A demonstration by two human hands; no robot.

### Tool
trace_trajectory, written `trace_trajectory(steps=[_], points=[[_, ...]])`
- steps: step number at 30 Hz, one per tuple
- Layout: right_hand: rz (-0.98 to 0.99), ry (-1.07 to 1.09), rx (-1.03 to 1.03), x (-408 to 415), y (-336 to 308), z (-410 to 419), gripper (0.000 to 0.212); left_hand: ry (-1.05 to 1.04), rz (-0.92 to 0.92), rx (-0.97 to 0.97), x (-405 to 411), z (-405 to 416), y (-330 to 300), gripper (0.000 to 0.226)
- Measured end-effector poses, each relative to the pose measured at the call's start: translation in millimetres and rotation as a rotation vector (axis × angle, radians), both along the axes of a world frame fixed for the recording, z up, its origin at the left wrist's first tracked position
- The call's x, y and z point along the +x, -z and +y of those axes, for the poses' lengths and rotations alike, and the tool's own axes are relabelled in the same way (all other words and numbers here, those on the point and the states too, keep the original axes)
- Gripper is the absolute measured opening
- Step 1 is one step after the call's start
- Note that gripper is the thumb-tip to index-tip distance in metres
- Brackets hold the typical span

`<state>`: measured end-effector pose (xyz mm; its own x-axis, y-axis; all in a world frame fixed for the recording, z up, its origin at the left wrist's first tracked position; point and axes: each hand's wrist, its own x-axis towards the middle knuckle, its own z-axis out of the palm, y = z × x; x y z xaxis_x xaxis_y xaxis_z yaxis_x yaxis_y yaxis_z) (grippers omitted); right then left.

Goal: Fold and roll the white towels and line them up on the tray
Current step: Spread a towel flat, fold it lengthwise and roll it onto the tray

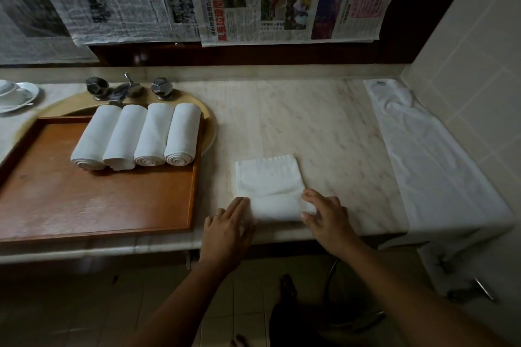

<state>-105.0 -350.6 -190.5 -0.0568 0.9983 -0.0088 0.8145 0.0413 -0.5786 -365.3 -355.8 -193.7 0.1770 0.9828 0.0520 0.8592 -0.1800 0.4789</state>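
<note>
We have the folded towel [267, 177] flat on the marble counter [324, 127], just right of the wooden tray [98, 205], with its near end already turned up into a started roll [277, 207]. The roll's long axis runs left to right across us, so the rolling, as we judge it, goes straight away from us toward the flat part that lies beyond. Our left hand [229, 222] rests at the roll's left end and our right hand [324, 214] at its right end, both with fingers nearly straight and laid on the cloth, not clasping it; neither is nearer than the other. The tray lies to the left, so the left hand is the nearer one for carrying over. On the tray four rolled towels [135, 136] lie side by side, touching, spiral ends toward us, crowded at its far right part; the bare wood lies to their left and nearer us. Another white cloth [423, 149] lies spread along the counter's right edge.
</note>
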Motion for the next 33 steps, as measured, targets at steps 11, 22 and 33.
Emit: trace_trajectory(steps=[11,22,33], points=[[0.086,0.105,-0.36,-2.9,-26.6,24.0,0.028,-0.157,-0.313,-0.301,-0.4,12.9,-6.0,0.048],[-0.341,0.119,0.107,-13.9,-18.1,21.1,0.031,-0.131,-0.098,0.112,11.7,16.6,-14.6,0.011],[0.128,0.085,-0.308,5.5,-14.1,-1.3,0.055,0.033,-0.29,-0.092,-6.6,-7.9,3.4,0.055]])
